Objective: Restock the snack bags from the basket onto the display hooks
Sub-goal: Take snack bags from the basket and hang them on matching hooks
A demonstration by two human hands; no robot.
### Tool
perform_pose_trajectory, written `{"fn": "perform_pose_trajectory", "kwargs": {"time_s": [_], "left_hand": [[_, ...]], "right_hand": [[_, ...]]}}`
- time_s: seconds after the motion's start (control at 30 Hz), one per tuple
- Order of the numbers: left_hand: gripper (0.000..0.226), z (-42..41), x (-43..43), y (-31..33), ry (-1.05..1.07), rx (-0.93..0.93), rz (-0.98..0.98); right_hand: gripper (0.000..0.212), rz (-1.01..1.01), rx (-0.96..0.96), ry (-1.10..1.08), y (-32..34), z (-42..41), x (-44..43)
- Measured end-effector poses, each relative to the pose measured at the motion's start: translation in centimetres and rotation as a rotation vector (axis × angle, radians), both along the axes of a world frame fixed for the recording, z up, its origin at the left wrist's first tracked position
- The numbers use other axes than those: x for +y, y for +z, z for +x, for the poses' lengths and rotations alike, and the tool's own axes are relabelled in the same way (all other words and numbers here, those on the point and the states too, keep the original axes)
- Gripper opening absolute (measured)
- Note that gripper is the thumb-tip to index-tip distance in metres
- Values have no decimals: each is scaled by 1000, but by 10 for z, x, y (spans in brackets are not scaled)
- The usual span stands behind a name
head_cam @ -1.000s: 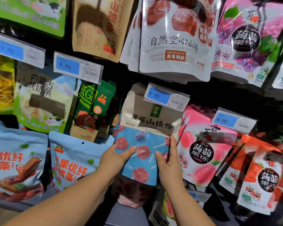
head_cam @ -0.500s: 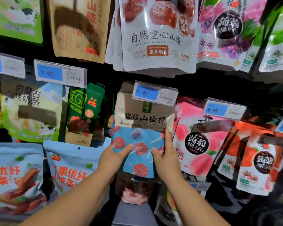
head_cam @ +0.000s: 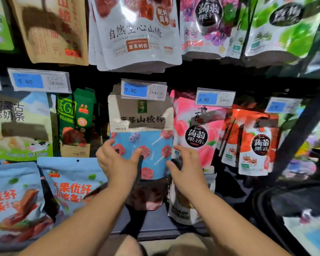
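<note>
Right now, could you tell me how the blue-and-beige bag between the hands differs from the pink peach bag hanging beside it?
The blue-and-beige bag has a beige top and a blue bottom printed with red rose shapes; the pink peach bag is pink with a black round label. The first hangs under a 9.90 tag, the second under a 4.90 tag. The left hand overlaps only the first. Both hang upright in one row.

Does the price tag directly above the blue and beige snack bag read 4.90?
No, the price tag above the blue and beige snack bag reads 9.90.
</note>
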State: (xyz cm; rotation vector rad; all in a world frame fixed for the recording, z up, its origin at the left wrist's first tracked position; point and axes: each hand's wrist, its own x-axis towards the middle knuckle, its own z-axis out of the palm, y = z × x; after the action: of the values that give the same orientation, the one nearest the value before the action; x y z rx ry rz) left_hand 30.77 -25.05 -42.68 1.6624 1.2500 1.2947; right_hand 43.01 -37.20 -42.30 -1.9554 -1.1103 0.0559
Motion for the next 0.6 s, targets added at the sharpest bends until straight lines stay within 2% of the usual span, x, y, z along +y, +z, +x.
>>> {"fn": "perform_pose_trajectory", "kwargs": {"time_s": [0.17,0.3,0.43,0.6], "left_hand": [[61,40,-50,4,-274,49,110],[48,84,-99,-1,-580,126,93],[40,122,-153,-14,-845,206,135],[30,165,-213,-18,-1138,339,285]], "right_hand": [[41,-29,-7,-84,11,17,-44],[36,-90,-30,-180,17,46,-93],[30,-144,-79,-305,21,79,-158],[26,-290,-56,-498,15,117,-258]]}}
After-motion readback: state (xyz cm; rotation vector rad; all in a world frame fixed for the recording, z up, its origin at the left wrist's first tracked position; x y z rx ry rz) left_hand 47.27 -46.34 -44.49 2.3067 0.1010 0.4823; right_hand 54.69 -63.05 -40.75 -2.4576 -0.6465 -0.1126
